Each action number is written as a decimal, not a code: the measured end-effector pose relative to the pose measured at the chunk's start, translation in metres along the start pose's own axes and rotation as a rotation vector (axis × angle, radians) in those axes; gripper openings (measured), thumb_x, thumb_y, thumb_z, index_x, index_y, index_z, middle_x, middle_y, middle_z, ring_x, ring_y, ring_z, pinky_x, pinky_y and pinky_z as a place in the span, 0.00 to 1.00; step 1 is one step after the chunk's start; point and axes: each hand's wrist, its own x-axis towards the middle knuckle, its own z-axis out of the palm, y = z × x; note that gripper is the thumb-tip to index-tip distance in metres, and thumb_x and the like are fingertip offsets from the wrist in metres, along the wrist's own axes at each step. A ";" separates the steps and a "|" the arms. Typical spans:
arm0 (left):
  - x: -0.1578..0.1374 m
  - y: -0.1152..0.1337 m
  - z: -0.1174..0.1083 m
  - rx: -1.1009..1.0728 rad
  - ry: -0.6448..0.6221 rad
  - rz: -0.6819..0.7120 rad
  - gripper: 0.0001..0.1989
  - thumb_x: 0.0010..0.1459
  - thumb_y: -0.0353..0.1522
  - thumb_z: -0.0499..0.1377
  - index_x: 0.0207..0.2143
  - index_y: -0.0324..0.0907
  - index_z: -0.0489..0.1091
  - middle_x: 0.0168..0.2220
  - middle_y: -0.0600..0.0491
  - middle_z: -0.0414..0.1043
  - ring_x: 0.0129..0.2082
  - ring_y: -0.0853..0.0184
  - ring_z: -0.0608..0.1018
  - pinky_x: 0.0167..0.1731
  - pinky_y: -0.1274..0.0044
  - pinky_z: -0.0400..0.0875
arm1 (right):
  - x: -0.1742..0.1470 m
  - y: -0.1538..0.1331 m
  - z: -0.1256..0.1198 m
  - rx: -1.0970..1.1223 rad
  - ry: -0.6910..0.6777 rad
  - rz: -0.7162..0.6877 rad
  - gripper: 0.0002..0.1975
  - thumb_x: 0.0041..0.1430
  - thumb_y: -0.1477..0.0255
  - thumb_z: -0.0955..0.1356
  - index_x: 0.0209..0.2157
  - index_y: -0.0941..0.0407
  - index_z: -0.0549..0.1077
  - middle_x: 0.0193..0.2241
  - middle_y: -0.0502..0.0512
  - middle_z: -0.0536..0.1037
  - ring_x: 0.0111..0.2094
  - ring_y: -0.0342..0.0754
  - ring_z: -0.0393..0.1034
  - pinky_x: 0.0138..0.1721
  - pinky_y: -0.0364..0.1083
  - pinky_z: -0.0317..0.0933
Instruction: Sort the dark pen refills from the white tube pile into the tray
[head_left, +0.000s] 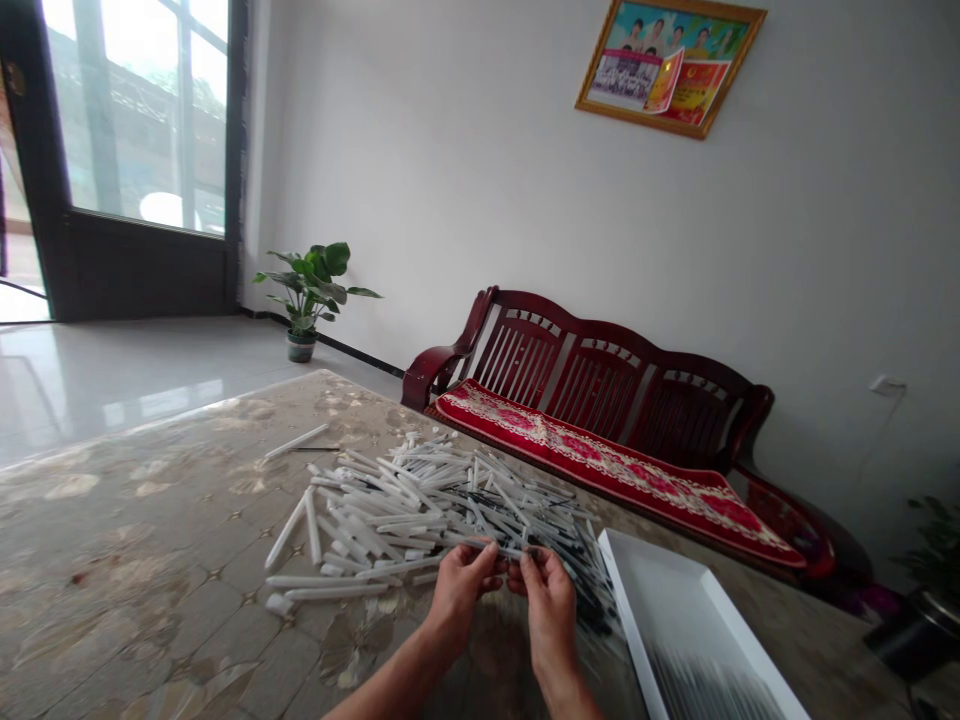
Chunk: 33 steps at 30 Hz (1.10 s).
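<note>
Both hands meet at the near edge of a large pile of pen parts [405, 500], mostly whitish barrels and caps, with darker thin pieces toward its right side. Between the fingertips is a slim pale pen [510, 552], lying roughly level. My left hand [463, 588] pinches its left end, and my right hand [549, 592] pinches the right end. Fingers partly cover the pen, so I cannot tell whether it is whole. To the right of my right hand, a shallow white box [697, 600] contains many thin, blurred pen-like sticks [701, 685] at its near end.
The pile rests on a table with a patterned cover [165, 540]. One loose white barrel [296, 441] lies beyond the pile's left side. Behind the table stands a dark red wooden bench [577, 370] with a red runner. A potted plant [304, 300] stands near the glazed door [142, 150].
</note>
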 end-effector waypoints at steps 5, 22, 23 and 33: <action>-0.005 0.004 0.000 0.037 -0.041 0.067 0.23 0.32 0.42 0.75 0.28 0.38 0.74 0.22 0.55 0.76 0.23 0.67 0.78 0.24 0.79 0.72 | 0.001 -0.008 -0.005 0.027 -0.053 0.181 0.25 0.35 0.53 0.78 0.29 0.57 0.74 0.23 0.51 0.80 0.23 0.49 0.74 0.23 0.44 0.68; -0.011 0.008 0.001 0.090 -0.056 0.017 0.24 0.33 0.41 0.75 0.33 0.39 0.75 0.25 0.55 0.76 0.26 0.69 0.77 0.24 0.81 0.69 | -0.012 -0.019 -0.010 0.212 -0.080 0.269 0.24 0.36 0.57 0.80 0.31 0.57 0.76 0.22 0.46 0.76 0.23 0.40 0.67 0.20 0.37 0.57; -0.010 0.010 0.000 0.078 -0.025 0.028 0.24 0.33 0.41 0.75 0.32 0.40 0.74 0.25 0.56 0.75 0.26 0.69 0.77 0.25 0.81 0.70 | -0.012 -0.021 -0.012 0.196 -0.060 0.264 0.24 0.35 0.57 0.80 0.30 0.58 0.76 0.22 0.45 0.75 0.22 0.39 0.67 0.20 0.37 0.56; -0.015 0.008 0.002 0.281 -0.125 -0.091 0.25 0.27 0.42 0.76 0.27 0.40 0.74 0.25 0.54 0.77 0.28 0.66 0.80 0.29 0.78 0.73 | -0.012 -0.031 -0.026 0.184 0.009 0.198 0.27 0.35 0.52 0.78 0.32 0.56 0.76 0.25 0.47 0.77 0.24 0.41 0.70 0.19 0.36 0.56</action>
